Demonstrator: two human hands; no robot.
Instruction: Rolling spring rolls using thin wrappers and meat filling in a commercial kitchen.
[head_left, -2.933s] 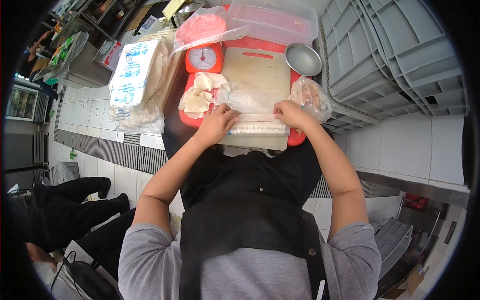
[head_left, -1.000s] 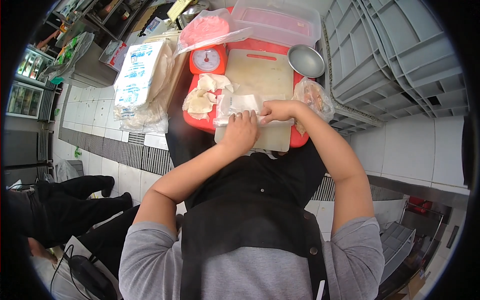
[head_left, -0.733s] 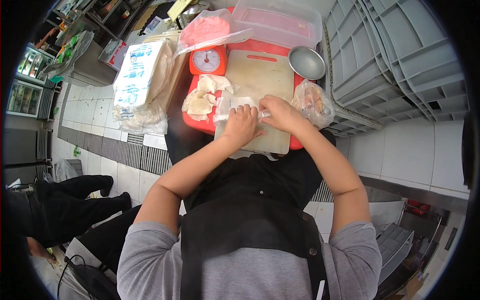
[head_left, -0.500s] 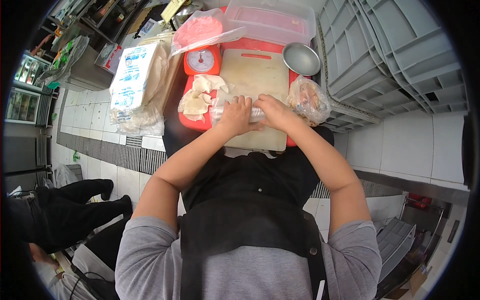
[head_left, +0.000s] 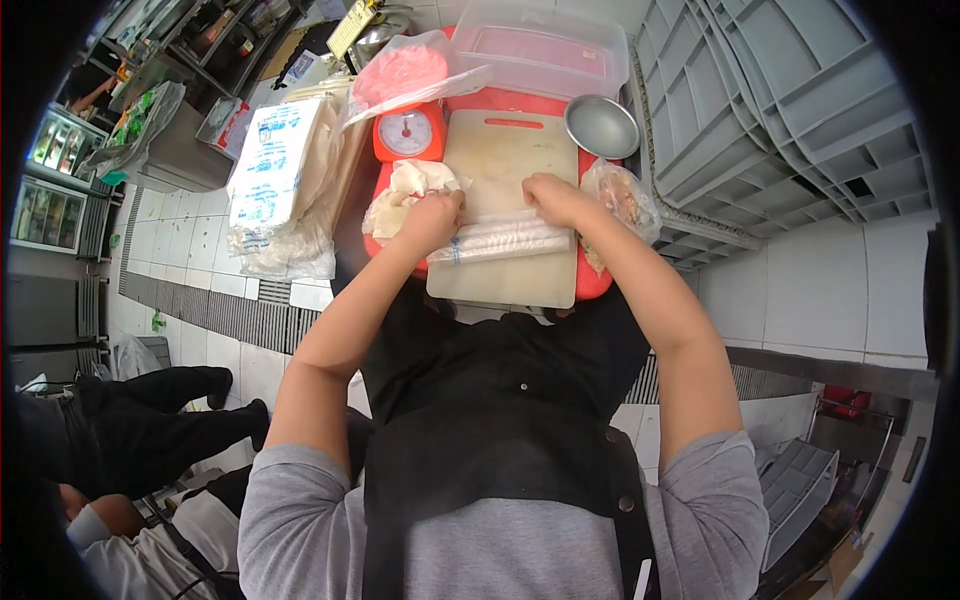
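Note:
A long pale roll in clear plastic wrap [head_left: 512,241] lies crosswise on the white cutting board [head_left: 510,285]. My left hand [head_left: 436,221] is closed just beyond the roll's left end, beside pale, thin dough sheets [head_left: 408,188]. My right hand [head_left: 557,201] is closed above the roll's right part, knuckles up. Both hands seem to pinch the far edge of the wrap; the thin film between them is hard to make out. To the right of my right hand sits a clear bag of brownish food [head_left: 622,192].
Beyond the sheets stand an orange dial scale [head_left: 408,132] and a bag of pink stuff [head_left: 402,76] on it. A metal bowl [head_left: 601,127] and clear plastic tub [head_left: 540,50] are at the back. Plastic-bag stacks [head_left: 270,170] lie left; grey crates [head_left: 800,110] rise right.
My hands, earlier together on the roll, have moved apart and slightly away from me, the left to the left. The roll now shows uncovered on the board.

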